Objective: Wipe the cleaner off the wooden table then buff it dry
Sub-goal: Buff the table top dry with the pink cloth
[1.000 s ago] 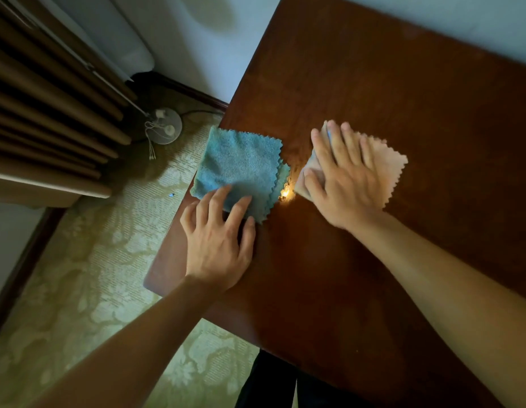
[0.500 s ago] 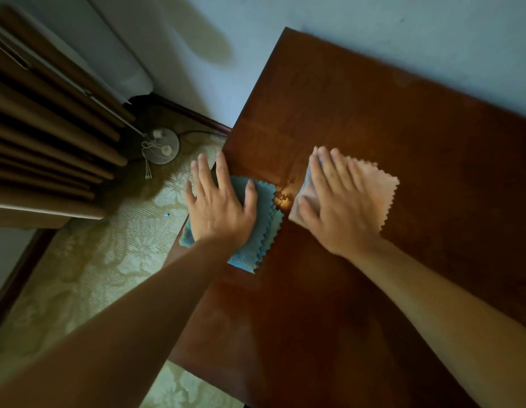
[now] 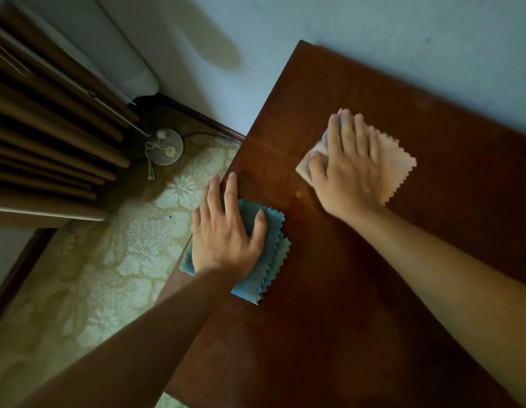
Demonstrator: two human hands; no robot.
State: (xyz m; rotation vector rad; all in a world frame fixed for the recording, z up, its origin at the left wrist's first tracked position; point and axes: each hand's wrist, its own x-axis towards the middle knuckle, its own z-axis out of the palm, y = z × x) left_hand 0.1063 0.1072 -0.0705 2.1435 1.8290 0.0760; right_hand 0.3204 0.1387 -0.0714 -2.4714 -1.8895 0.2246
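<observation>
A dark wooden table [image 3: 359, 290] fills the right of the view. My left hand [image 3: 226, 231] lies flat with spread fingers on a folded blue cloth [image 3: 264, 269] at the table's left edge; the cloth's corner hangs over that edge. My right hand [image 3: 350, 169] presses flat on a pale pink cloth [image 3: 394, 169] with zigzag edges, further in and toward the wall. A bluish bit shows under its fingertips. The wood between the cloths has a faint dull sheen.
Left of the table is a patterned yellow-green carpet [image 3: 108, 260]. A round lamp base [image 3: 167, 147] with a cord stands on the floor near brown curtains [image 3: 44, 136]. A pale wall [image 3: 373, 39] runs right behind the table's far edge.
My left hand has slid onto the blue cloth and covers most of it. My right hand has pushed the pink cloth away from the blue one, toward the wall.
</observation>
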